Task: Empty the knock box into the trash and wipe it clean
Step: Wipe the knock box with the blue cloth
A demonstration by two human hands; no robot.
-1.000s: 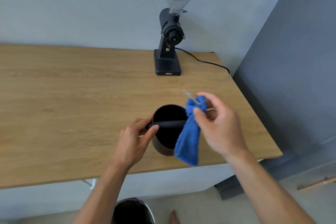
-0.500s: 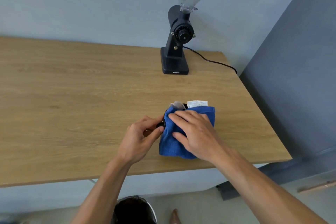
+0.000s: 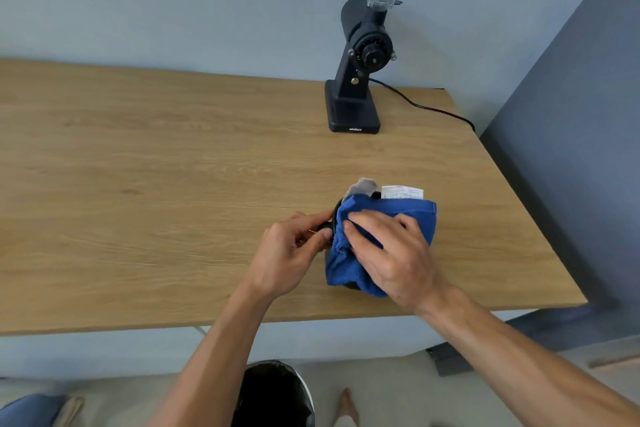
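Note:
The black knock box (image 3: 333,218) stands near the front right of the wooden table (image 3: 138,184), almost wholly covered by a blue cloth (image 3: 408,215) with a white label at its far edge. My right hand (image 3: 391,253) lies flat on the cloth, pressing it down over the box's top. My left hand (image 3: 291,253) grips the box's left rim and the end of its bar. A trash bin (image 3: 277,395) with a black liner sits on the floor below the table's front edge.
A black coffee grinder (image 3: 360,80) with a clear hopper stands at the back right, its cord (image 3: 426,107) trailing to the table's right corner. A dark grey wall panel (image 3: 571,114) rises just right of the table. A bare foot (image 3: 346,406) shows beside the bin.
One second ago my right hand held the cloth dangling beside the open box. It has since laid the cloth over the box and pressed down. The left hand kept its grip.

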